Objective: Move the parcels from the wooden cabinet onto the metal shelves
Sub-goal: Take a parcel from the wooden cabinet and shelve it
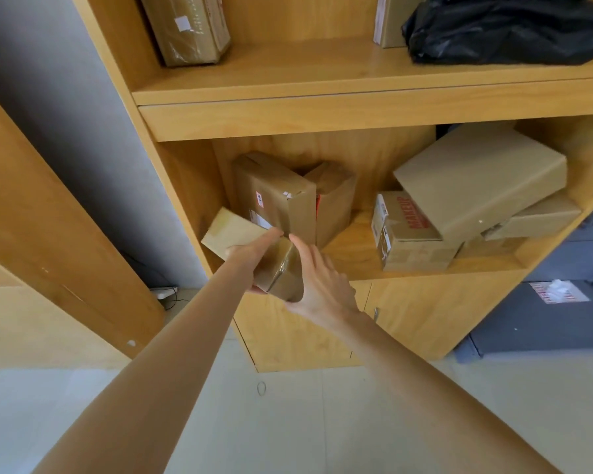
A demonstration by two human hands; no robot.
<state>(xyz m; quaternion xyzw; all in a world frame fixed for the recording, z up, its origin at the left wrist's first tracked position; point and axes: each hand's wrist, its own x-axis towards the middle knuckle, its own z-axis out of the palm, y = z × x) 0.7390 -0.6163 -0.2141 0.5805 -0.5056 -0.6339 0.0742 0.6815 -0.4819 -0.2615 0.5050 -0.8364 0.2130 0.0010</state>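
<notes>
A small brown taped parcel [235, 234] juts out over the front left edge of the wooden cabinet's lower shelf [353, 251]. My left hand [250, 251] lies along its top with the fingers stretched out, the palm side hidden. My right hand [322, 278] presses its right end with straight fingers and the thumb beneath. Behind it an upright parcel [274, 196] with labels leans against another parcel [336, 200]. To the right is a pile: a box printed in red [408, 234] and a large plain box [480, 179] resting tilted on top.
The upper shelf [322, 70] holds a taped parcel [189, 29], a box [387, 22] and a black plastic bag [507, 29]. An open cabinet door [48, 213] stands to the left. Grey drawers [541, 316] are at the right. A rubber band [261, 388] lies on the pale floor.
</notes>
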